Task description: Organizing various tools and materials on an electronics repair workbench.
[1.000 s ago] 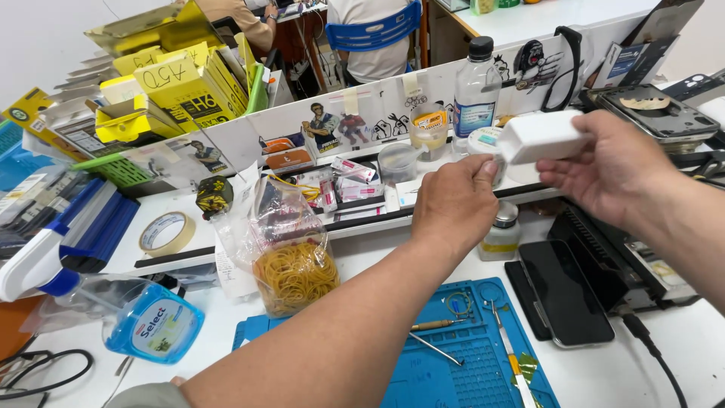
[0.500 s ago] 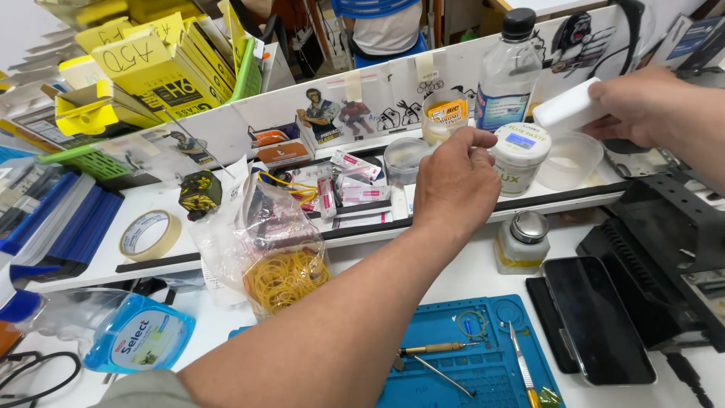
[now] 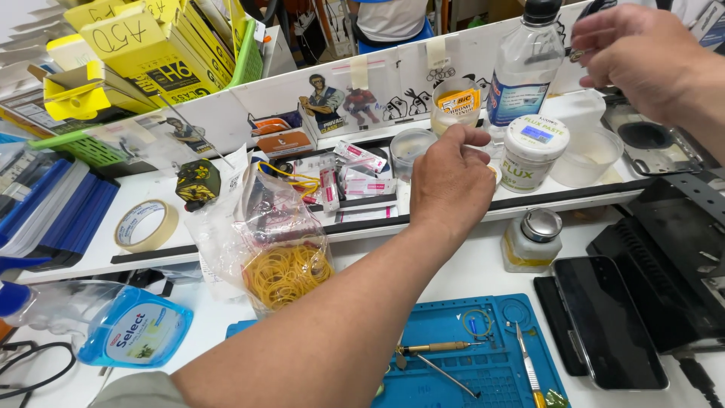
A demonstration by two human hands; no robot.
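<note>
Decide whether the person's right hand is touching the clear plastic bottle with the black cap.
Apart. The head view shows the right hand raised, with a strip of white divider wall visible between its fingers and the bottle.

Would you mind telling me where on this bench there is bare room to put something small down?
Bare white bench shows between the bag of rubber bands and the small metal-capped bottle, above the blue mat; part lies under the left hand. Another strip runs beside the tape roll. The shelf around the white jar is crowded.
</note>
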